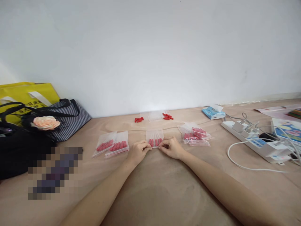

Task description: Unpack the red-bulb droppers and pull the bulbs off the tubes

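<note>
A small clear zip bag (154,134) with several red pieces inside lies in front of me, its near edge toward me. My left hand (139,151) pinches the near left corner of this bag. At the near right corner, my right hand (172,148) pinches it with thumb and finger. Filled zip bags (121,146) with red pieces lie to the left of my left hand. More filled bags (195,135) are piled to the right. Beyond the middle bag are a loose heap of red pieces (139,119), flat clear bags (155,116) and a second red heap (167,116).
A white power strip (255,141) with plugs and cables stands on the right, near a blue tissue pack (213,112). On the left are a striped bag (70,121), a black bag (25,150) and a yellow bag (25,97). A pixelated object (55,172) lies at front left.
</note>
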The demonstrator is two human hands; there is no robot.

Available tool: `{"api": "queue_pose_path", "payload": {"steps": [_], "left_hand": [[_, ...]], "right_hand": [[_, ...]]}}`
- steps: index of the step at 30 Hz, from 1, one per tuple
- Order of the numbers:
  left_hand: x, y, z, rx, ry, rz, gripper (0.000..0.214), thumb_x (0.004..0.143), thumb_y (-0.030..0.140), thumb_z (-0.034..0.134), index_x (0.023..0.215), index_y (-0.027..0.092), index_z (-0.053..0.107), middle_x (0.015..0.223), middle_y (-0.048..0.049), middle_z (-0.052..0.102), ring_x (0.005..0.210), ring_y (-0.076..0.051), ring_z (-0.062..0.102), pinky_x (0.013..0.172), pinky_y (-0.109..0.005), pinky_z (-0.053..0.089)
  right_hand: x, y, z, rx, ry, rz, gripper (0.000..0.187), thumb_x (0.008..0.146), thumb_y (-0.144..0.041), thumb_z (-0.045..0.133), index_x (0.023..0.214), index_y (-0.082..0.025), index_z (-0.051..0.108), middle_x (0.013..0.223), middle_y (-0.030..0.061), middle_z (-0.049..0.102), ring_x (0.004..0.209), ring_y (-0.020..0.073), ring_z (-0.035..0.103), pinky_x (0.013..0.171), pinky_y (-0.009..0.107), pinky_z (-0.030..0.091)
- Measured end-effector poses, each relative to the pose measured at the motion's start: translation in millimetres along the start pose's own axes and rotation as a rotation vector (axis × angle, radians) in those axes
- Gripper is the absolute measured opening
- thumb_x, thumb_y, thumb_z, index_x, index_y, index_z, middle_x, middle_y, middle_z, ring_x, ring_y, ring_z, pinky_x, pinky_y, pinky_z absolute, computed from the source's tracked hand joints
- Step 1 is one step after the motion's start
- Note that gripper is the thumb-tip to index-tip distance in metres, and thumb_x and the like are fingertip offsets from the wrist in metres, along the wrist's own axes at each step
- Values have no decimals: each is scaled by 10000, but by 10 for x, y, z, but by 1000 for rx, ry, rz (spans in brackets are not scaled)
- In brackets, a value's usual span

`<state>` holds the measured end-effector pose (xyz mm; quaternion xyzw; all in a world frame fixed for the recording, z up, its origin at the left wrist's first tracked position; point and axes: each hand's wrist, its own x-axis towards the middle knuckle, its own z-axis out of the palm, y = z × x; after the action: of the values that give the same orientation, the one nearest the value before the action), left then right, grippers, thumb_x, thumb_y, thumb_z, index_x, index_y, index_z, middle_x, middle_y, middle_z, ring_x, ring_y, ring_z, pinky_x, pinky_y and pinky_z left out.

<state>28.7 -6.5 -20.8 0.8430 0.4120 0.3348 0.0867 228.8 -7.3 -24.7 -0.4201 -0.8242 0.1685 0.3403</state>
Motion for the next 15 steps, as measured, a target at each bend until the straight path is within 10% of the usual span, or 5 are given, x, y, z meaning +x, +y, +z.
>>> {"api": "queue_pose_path", "payload": {"steps": [7,15], "left_hand": [[-14,28,38,75,58,272,183,821,168,442,793,195,621,856,-31,617,797,-120,583,728,-256,481],[-21,-1,51,71,56,277,185,807,143,455,845,203,626,859,-26,618,789,-115,587,715,-246,494]], "right_hand": [[4,31,66,88,6,62,165,729,-176,493,701,-180,656,626,-4,617,534,95,514,524,199,383],[13,39,45,101,-23,58,262,689,-94,444,741,-197,679,697,-1,648,625,118,564,623,222,421]]}}
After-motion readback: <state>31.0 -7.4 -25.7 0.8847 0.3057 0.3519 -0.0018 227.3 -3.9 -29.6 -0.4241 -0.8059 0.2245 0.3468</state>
